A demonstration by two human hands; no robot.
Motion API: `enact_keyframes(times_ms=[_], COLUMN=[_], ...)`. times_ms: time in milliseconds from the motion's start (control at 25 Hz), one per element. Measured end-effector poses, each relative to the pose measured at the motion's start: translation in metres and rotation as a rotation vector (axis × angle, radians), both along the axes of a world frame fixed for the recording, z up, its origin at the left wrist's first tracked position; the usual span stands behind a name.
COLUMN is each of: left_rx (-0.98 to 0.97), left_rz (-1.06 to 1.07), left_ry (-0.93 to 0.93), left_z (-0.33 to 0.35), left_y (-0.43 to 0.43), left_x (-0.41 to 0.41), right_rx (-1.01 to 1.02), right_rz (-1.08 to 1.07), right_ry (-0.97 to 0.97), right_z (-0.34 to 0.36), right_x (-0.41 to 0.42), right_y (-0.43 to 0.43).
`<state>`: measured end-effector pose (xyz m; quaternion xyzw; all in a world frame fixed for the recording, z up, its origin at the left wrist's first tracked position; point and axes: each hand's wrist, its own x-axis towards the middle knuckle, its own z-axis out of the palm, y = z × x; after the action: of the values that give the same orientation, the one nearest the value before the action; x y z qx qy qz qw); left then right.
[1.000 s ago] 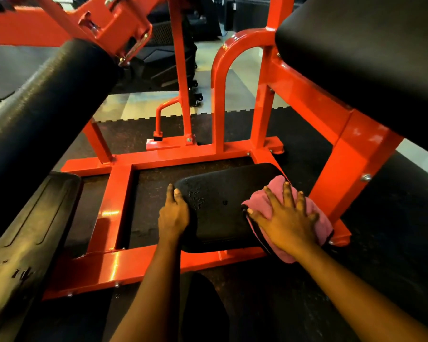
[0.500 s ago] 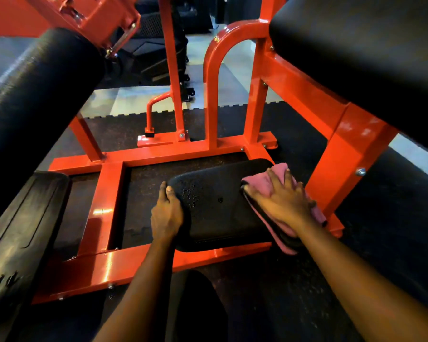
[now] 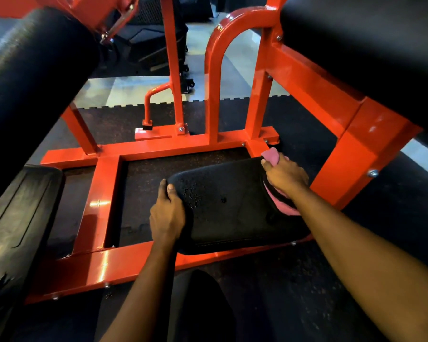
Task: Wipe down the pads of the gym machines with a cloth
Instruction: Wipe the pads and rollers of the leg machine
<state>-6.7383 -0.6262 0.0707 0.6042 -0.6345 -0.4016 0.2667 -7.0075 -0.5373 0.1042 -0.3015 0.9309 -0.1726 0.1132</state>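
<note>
A low black pad point(image 3: 230, 203) with a worn, cracked patch lies on the red machine frame point(image 3: 104, 265) near the floor. My left hand point(image 3: 167, 213) holds the pad's left edge, thumb on top and fingers curled under. My right hand point(image 3: 286, 176) grips a pink cloth point(image 3: 271, 156) and presses it against the pad's far right corner. Part of the cloth shows below the wrist along the pad's right side; the rest is hidden under the hand.
A thick black roller pad point(image 3: 32, 77) hangs at upper left. A large black pad point(image 3: 371, 38) on a red support fills the upper right. Another flat black pad point(image 3: 17, 218) lies at the left. Dark rubber flooring point(image 3: 294, 292) surrounds the frame.
My right hand has slid the cloth along the pad's right side toward its far corner and closed around it. My left hand stays on the left edge. The camera moved closer.
</note>
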Motion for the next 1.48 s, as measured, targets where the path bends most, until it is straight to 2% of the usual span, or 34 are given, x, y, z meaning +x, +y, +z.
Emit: enact_keyframes(times_ms=[120,200,440,560,720,840,1000,1080,1200,1320,1480], left_rx=[-0.010,-0.012,-0.045,-0.041,-0.008,0.001,0.009,0.007,-0.003,-0.008,-0.011], left_rz=[0.008,0.007,0.013,0.023,0.020,0.010,0.017,0.018,0.027,0.034,0.046], left_ry=[0.019,0.027,-0.014,-0.017,-0.004,0.002,0.016,0.025,0.025,0.022,0.025], left_z=[0.000,-0.002,-0.006,-0.005,-0.001,0.003,0.004,0.005,0.005,0.005,0.004], left_y=[0.001,-0.001,-0.002,-0.001,0.001,0.003,0.005,0.006,0.007,0.007,0.006], left_x=[0.002,0.000,-0.003,-0.002,-0.001,0.002,0.003,0.003,0.002,0.002,0.002], right_rx=[-0.006,-0.010,0.022,0.016,-0.106,-0.093,-0.165,-0.195,-0.121,-0.020,-0.017], right_rz=[0.146,0.131,-0.009,0.150,0.480,0.590,0.693,0.700,0.607,0.516,0.370], right_ry=[0.054,0.099,0.003,0.047,0.189,0.134,0.186,0.220,0.288,0.233,0.237], right_z=[-0.012,-0.018,0.002,0.003,-0.012,-0.015,-0.022,-0.025,-0.026,-0.021,-0.013], right_x=[0.027,0.032,-0.014,-0.018,0.001,0.021,0.067,0.083,0.089,0.069,0.028], right_y=[0.048,0.066,-0.022,-0.040,-0.015,0.013,0.076,0.096,0.087,0.039,-0.032])
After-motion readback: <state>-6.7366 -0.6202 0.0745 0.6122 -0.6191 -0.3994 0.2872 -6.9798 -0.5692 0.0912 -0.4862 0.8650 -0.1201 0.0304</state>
